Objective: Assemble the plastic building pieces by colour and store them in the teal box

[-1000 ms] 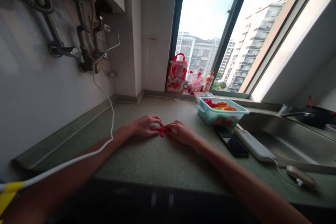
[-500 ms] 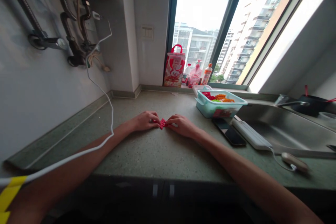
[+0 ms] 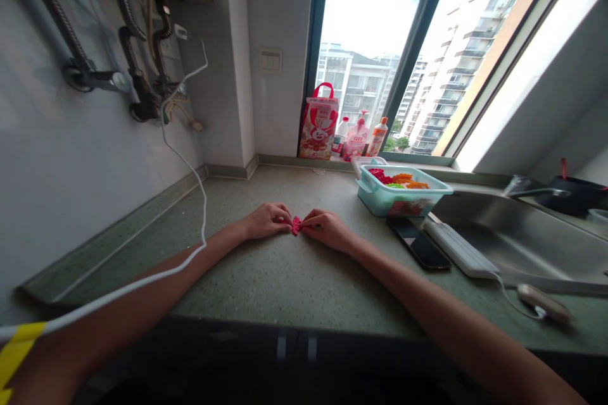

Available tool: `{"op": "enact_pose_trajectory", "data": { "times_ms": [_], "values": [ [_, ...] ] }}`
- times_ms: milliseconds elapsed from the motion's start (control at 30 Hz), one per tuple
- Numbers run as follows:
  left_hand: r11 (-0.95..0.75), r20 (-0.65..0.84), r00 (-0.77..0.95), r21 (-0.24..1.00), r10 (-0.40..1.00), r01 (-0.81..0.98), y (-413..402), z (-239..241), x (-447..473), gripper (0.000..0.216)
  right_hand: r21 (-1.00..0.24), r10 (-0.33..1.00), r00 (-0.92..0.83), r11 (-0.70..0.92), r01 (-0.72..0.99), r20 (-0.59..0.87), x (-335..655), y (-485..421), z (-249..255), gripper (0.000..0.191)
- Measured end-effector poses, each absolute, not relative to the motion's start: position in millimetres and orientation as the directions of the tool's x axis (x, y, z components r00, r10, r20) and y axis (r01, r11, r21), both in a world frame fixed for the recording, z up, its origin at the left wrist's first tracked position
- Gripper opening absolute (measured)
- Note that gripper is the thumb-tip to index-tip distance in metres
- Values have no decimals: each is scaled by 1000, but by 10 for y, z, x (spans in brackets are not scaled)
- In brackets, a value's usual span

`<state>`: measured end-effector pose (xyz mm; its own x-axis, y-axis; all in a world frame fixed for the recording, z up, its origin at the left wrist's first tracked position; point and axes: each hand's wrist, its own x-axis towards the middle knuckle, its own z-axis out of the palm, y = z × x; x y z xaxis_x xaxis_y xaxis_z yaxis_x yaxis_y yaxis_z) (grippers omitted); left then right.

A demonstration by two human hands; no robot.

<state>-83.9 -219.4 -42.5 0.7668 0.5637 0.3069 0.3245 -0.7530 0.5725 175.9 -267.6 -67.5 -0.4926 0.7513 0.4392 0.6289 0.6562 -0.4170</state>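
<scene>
A small red piece with a knobbly, perforated look [image 3: 296, 226] is held just over the middle of the countertop [image 3: 266, 285]; its exact kind is too small to make out. My left hand [image 3: 267, 221] pinches its left side between thumb and fingers. From the other side, my right hand [image 3: 327, 228] grips the right edge with closed fingertips. Fingers of both hands cover part of the piece. Beyond my right hand stands a light teal plastic box [image 3: 399, 199] holding red, orange and green pieces.
A dark phone [image 3: 418, 243], a white power strip [image 3: 458, 250] and a beige cabled device [image 3: 543, 302] lie right, beside the steel sink [image 3: 513, 234]. A white cable [image 3: 204, 209] hangs across my left forearm. Bottles [image 3: 356, 138] and a red-handled package [image 3: 319, 130] line the windowsill.
The view has shifted slightly, so everything sits a little further right and lower. The red piece appears turned a little between my fingers, and both hands keep their grip.
</scene>
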Motion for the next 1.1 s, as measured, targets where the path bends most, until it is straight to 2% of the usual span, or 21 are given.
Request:
{"op": "enact_pose_trajectory", "data": {
  "times_ms": [233,300,400,567,733,867,1100],
  "values": [
    [-818,332,801,486,497,307,-2228,-399,-866,24,-336,714,-538,692,639,447,1760,-2828,-592,21],
    [-832,350,796,457,493,314,-2264,-403,-870,21,-348,715,-525,690,635,461,1748,-2906,-570,23],
    [-845,362,792,419,492,333,-2335,-412,-859,17,-443,744,-471,663,603,474,1735,-2985,-572,24],
    [-866,422,764,345,488,362,-2460,-424,-818,11,-699,832,-338,554,453,440,1732,-3018,-629,21],
    [-870,516,701,284,493,403,-2484,-421,-819,8,-821,884,-200,467,329,423,1710,-3028,-576,17],
    [-850,520,673,317,526,420,-2455,-414,-828,12,-868,900,-154,434,240,407,1668,-3049,-505,14],
    [-836,544,656,476,524,272,-2484,-396,-780,13,-954,953,-87,295,61,289,1613,-3108,-542,18]
  ]
}}
